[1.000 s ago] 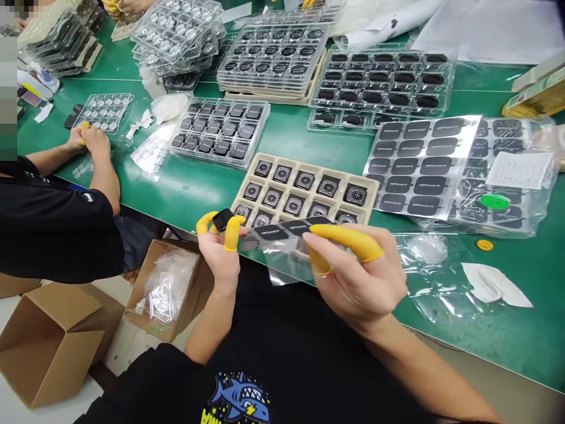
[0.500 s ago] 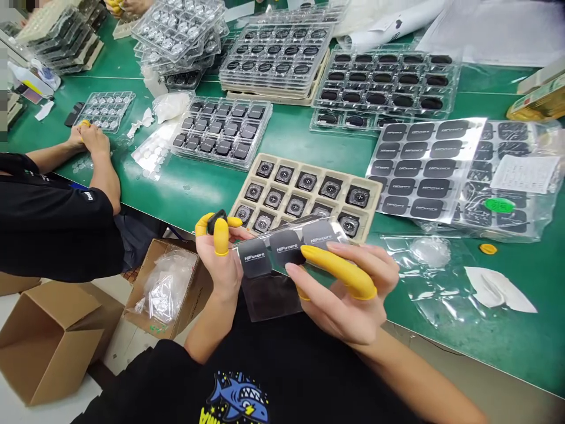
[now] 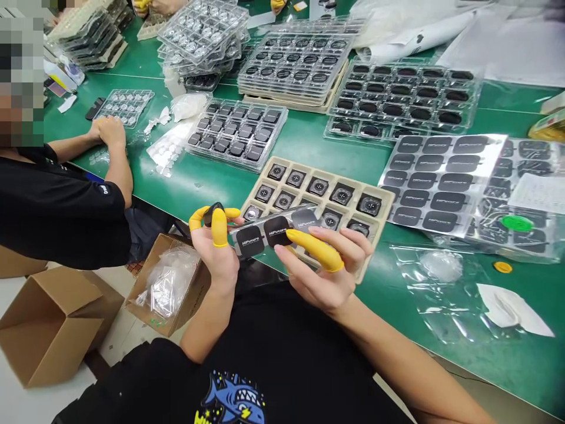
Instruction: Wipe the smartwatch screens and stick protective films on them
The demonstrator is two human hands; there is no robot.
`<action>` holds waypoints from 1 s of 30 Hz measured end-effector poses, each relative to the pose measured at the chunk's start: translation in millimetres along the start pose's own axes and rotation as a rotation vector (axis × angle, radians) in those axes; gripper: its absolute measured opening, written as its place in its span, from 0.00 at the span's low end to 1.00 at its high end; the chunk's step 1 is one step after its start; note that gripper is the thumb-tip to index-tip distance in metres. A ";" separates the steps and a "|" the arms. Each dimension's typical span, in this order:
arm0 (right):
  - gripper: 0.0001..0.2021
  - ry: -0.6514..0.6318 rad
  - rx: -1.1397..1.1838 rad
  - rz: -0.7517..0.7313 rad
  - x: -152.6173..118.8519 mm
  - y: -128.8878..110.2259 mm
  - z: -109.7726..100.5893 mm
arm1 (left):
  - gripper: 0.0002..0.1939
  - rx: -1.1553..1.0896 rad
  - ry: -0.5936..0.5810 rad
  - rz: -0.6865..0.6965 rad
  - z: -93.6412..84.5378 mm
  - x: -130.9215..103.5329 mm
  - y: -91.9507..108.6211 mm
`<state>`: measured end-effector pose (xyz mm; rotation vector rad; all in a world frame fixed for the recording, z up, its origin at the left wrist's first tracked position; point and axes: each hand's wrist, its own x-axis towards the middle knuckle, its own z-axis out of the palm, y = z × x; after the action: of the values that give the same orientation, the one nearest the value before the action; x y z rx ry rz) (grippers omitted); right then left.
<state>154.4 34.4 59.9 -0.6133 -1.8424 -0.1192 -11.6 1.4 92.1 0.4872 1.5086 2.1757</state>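
Note:
Yellow finger covers are on both my hands. My left hand (image 3: 216, 244) pinches a small black watch body (image 3: 213, 214) between thumb and finger, and the left end of a clear film strip lies against this hand. The strip carries dark rounded-square labels (image 3: 278, 230) printed "HiFuture". My right hand (image 3: 329, 256) grips the strip near its middle and right, with a covered finger on top and the thumb below. Behind the strip, a beige tray (image 3: 383, 203) holds several square watch bodies in compartments; the strip and my right hand hide part of it.
Clear trays of black pieces (image 3: 238, 132) and tray stacks (image 3: 295, 59) stand beyond. Label sheets (image 3: 435, 179), a plastic bag (image 3: 454, 294) and white paper (image 3: 514, 306) lie right. A person's hands (image 3: 108, 131) work at the left; cardboard boxes (image 3: 66, 300) sit below.
The view has shifted, so the table things sit farther right. The film strip is tilted flatter, its hanging dark lower part no longer shows, and my right hand is closer to my left.

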 end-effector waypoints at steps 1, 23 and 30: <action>0.19 0.000 0.001 0.006 1.4 0.1 -1.4 | 0.33 0.004 -0.004 0.012 -0.1 0.3 -1.6; 0.16 0.107 0.094 -0.133 18.5 3.4 -2.0 | 0.26 0.084 -0.151 0.143 9.6 -3.2 25.3; 0.18 0.106 0.062 -0.148 5.6 7.0 3.6 | 0.26 0.033 -0.198 -0.020 6.3 -16.3 31.1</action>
<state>153.3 43.8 62.2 -0.4200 -1.7810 -0.1882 0.4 -12.1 122.9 0.6743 1.4375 2.0235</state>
